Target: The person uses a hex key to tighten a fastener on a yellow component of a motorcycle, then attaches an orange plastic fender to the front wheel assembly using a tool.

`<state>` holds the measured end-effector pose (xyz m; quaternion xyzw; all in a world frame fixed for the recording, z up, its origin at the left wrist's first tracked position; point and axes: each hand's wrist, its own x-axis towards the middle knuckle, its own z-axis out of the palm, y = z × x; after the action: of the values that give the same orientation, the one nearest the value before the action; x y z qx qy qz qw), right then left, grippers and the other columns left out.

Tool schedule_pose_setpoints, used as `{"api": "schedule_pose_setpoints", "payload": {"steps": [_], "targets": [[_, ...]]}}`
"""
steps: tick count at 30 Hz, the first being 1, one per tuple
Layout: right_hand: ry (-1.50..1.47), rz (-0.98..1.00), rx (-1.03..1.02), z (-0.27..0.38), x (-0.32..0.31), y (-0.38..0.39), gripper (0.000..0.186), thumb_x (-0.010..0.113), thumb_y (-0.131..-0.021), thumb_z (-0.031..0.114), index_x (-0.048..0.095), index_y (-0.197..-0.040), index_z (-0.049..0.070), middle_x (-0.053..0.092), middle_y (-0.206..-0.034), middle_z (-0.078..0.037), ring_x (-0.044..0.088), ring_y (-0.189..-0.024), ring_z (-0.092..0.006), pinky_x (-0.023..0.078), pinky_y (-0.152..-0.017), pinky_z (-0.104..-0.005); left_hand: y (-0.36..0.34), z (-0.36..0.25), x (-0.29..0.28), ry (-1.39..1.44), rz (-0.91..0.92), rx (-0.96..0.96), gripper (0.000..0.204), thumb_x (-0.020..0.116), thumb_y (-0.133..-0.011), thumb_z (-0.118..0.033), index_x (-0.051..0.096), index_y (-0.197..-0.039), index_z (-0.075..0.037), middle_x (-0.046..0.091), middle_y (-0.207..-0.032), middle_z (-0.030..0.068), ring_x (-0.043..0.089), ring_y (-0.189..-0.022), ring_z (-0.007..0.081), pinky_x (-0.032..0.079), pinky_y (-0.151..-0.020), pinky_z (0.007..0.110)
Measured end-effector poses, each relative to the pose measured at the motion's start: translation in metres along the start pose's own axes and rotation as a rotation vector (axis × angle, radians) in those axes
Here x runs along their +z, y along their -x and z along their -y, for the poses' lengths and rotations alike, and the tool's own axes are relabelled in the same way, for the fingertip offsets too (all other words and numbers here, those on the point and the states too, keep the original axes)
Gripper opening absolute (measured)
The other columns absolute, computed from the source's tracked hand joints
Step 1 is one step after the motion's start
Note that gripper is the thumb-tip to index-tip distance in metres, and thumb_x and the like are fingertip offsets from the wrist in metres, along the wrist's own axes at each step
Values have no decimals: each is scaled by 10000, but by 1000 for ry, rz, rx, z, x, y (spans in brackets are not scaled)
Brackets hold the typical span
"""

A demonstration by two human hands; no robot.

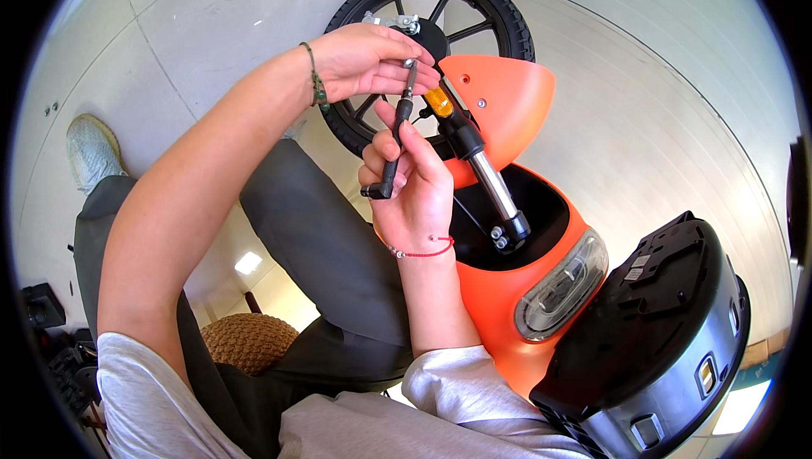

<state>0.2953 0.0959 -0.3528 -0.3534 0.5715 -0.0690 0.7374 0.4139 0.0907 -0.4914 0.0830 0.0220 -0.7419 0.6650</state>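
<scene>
In the head view, your two hands meet in the upper middle of the frame, just in front of the orange front fender (pixel 499 95) of a small scooter. Your left hand (pixel 364 61) reaches in from the left with the fingers pinched together on the top end of a slim black L-shaped hex key (pixel 396 142), right where that end meets the amber reflector (pixel 438 102) on the fork. Your right hand (pixel 414 192) sits directly below, palm toward you, fingers curled and closed around the lower shaft of the same tool, whose short bent foot pokes out to the left by your thumb. The key's long axis runs nearly upright in the picture, leaning slightly to the right at the top, so its working tip lies up and away from your right hand and under your left fingertips; the left hand is the nearer one to that contact point. Just right of the key, the chrome fork tube (pixel 492 184) slants down to the lower right into the dark opening of the orange body. The black spoked front wheel (pixel 507 15) stands at the top centre, the clear headlight (pixel 562 285) lower right, and a black and grey housing (pixel 651 332) fills the lower right corner. A woven stool (pixel 249 340) shows at lower left.
</scene>
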Motion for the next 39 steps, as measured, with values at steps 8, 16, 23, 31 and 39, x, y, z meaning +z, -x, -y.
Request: {"api": "schedule_pose_setpoints", "payload": {"steps": [8, 16, 23, 31, 39], "targets": [[-9, -10, 30, 1, 3, 4, 378, 456, -953, 227, 498, -1226, -31, 426, -655, 33, 290, -504, -34, 237, -496, -199, 2, -5, -13, -43, 29, 10, 247, 555, -943, -165, 562, -1084, 38, 652, -1050, 173, 669, -965, 205, 565, -845, 293], [-8, 38, 45, 2, 2, 5, 358, 449, -950, 204, 511, -1203, -41, 425, -648, 33, 283, -497, -25, 231, -480, -187, 5, -12, -14, -97, 41, -14, 265, 570, -938, -182, 559, -1087, 37, 654, -1030, 164, 678, -930, 198, 573, -817, 284], [-216, 127, 136, 3, 0, 4, 375, 446, -953, 216, 514, -1232, -25, 385, -635, 57, 271, -512, -39, 226, -473, -202, 13, -17, -14, -128, 55, -19, 282, 577, -940, -205, 551, -1099, 26, 658, -1010, 147, 684, -904, 193, 576, -795, 272], [-583, 266, 231, 0, -4, 3, 392, 473, -955, 219, 504, -1265, -19, 399, -648, 82, 265, -555, -55, 232, -493, -208, 12, -12, -13, -72, 118, 17, 251, 552, -952, -190, 552, -1091, 18, 656, -1044, 158, 670, -959, 192, 569, -816, 270], [-352, 179, 96, -4, -1, -1, 380, 465, -963, 226, 491, -1267, -1, 390, -675, 68, 261, -582, -69, 226, -517, -223, 7, 0, -5, 5, -1, 25, 274, 533, -960, -200, 543, -1095, 39, 642, -1089, 206, 667, -967, 197, 563, -835, 272]]}}
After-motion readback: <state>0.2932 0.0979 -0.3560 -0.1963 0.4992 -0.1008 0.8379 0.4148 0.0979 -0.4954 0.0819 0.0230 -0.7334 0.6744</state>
